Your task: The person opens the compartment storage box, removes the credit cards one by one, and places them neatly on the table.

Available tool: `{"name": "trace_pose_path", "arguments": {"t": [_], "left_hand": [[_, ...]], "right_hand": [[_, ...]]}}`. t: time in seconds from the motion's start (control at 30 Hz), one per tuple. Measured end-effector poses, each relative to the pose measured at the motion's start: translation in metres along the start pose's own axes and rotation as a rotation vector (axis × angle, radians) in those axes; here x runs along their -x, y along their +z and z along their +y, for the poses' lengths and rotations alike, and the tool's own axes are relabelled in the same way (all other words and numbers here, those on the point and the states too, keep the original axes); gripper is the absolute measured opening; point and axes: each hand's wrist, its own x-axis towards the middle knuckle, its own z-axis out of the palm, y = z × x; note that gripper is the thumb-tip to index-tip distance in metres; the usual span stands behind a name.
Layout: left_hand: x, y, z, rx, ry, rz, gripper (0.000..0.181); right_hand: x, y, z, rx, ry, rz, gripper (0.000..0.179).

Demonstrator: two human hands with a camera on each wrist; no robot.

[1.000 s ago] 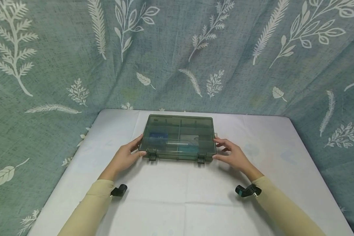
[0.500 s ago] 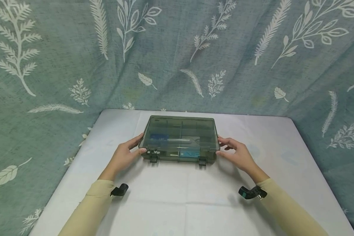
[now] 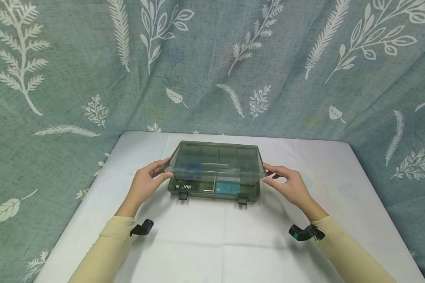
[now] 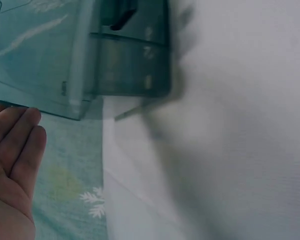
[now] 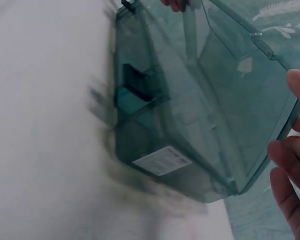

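Observation:
A translucent dark green compartment box [image 3: 212,195] sits on the table with its lid [image 3: 217,159] tilted up at the front. My left hand [image 3: 145,181] grips the lid's left side near the front corner, thumb in front. On the opposite side my right hand [image 3: 291,184] pinches the lid's right edge; its thumb and fingers show at the rim in the right wrist view. Inside lie a light blue piece marked VIP [image 3: 228,188], a black piece marked Vip [image 3: 187,186] and a dark blue item [image 3: 194,170] seen through the lid.
White cloth covers the table [image 3: 223,251]. Two latches [image 3: 242,199] hang at the box's front. A white label [image 5: 162,160] is on its side wall. A leaf-patterned green curtain [image 3: 205,70] stands behind and beside the table. Black devices [image 3: 306,232] sit at both wrists.
Both hands have raised the lid's front edge, so a gap shows between lid and base. The VIP pieces at the front have come into plain sight. My right hand has shifted slightly right.

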Motion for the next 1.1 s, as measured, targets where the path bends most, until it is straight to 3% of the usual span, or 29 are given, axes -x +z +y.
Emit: {"name": "trace_pose_path", "arguments": {"t": [0.17, 0.53, 0.83, 1.1], "left_hand": [[-0.003, -0.003, 0.008, 0.053, 0.014, 0.047, 0.050], [-0.007, -0.012, 0.024, 0.003, 0.124, 0.152, 0.037], [-0.006, -0.015, 0.032, -0.028, 0.143, 0.193, 0.037], [-0.009, -0.018, 0.037, -0.001, 0.153, 0.214, 0.038]], "right_hand": [[-0.003, -0.005, -0.007, 0.001, -0.037, 0.030, 0.043], [-0.009, -0.014, -0.023, 0.037, -0.085, 0.066, 0.035], [-0.012, -0.018, -0.031, 0.018, -0.126, 0.149, 0.031], [-0.017, -0.021, -0.040, -0.013, -0.109, 0.198, 0.029]]}}
